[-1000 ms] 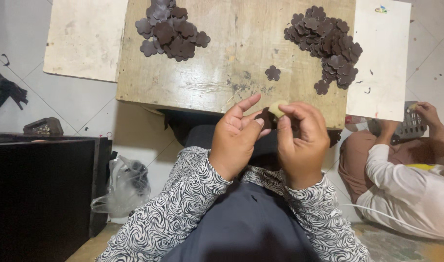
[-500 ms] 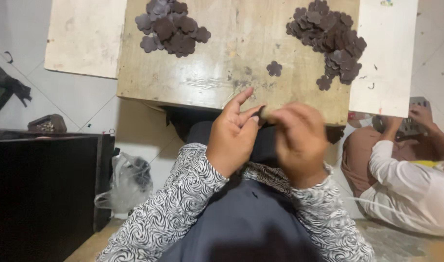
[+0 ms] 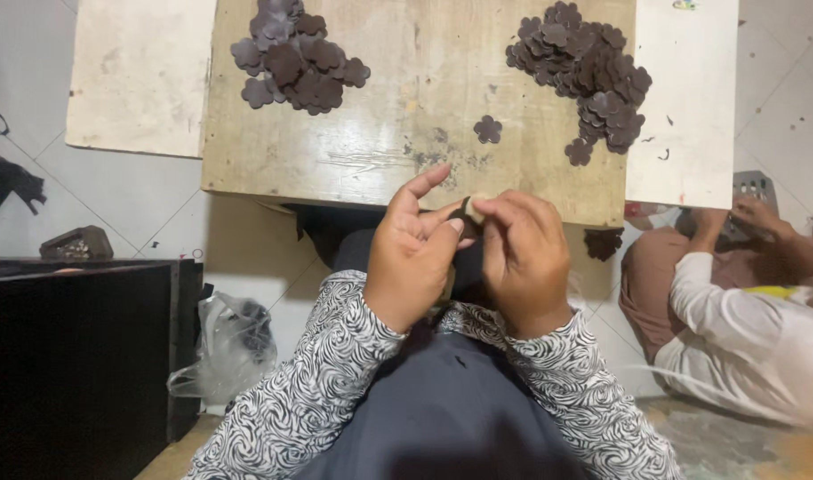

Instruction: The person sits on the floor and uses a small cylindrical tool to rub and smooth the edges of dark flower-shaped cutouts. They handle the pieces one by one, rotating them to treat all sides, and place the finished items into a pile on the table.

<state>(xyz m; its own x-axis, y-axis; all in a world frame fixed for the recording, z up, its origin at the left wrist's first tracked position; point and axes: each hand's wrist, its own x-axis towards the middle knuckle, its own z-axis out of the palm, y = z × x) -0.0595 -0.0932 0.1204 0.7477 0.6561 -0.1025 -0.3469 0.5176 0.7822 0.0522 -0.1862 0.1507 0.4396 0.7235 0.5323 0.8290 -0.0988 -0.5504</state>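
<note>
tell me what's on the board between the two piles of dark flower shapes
In the head view, mostly bare wooden board separates the left pile from the right pile; one single flower-shaped piece lies nearer the right.

I see both of my forearms come up from the bottom edge, in sleeves with a black and white pattern, and they meet in the middle; my left hand has the back turned to the camera, the index finger stretched up and out, the thumb pressed toward the other hand; my right hand is curled, knuckles up, fingertips bent inward to the left thumb; the two hands touch at the fingertips.
</note>
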